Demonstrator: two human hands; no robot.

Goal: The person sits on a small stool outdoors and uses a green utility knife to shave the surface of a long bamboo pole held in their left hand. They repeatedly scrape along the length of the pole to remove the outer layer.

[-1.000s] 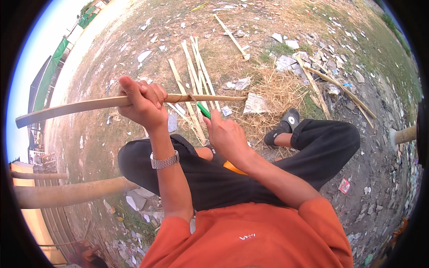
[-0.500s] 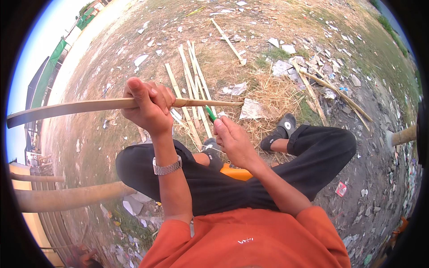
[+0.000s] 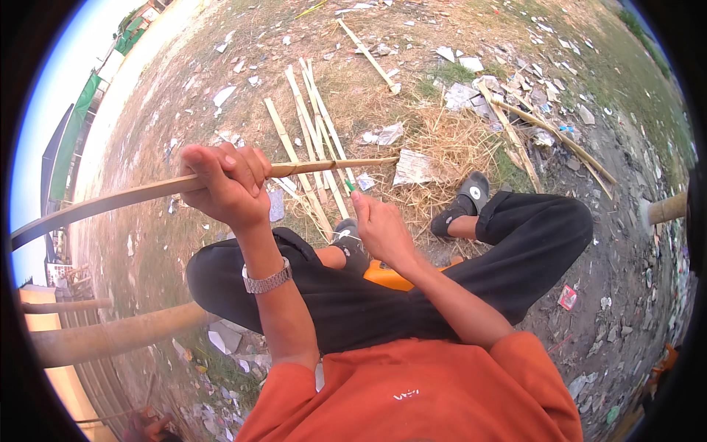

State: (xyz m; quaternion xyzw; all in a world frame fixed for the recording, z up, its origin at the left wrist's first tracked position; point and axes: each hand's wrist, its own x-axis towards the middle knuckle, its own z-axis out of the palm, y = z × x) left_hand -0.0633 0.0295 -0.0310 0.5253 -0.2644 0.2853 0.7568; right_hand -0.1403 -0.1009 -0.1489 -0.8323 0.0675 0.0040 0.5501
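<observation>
On my feed, the left hand (image 3: 227, 183) is clamped around a long bamboo strip (image 3: 118, 202) that reaches from the left to mid-scene. My right hand (image 3: 381, 230) grips a green handle (image 3: 350, 186) near it; pale slats (image 3: 283, 131) lie farther off.

Left hand (image 3: 230, 184) is clenched, thumb (image 3: 200, 160) laid beside curled fingers (image 3: 250, 166); rightward of these, right hand (image 3: 383, 231) is held closed!

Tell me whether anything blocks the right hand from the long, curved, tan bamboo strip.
Nothing visible does: between the right hand and the bamboo strip is only the slim green handle that hand holds.
</observation>
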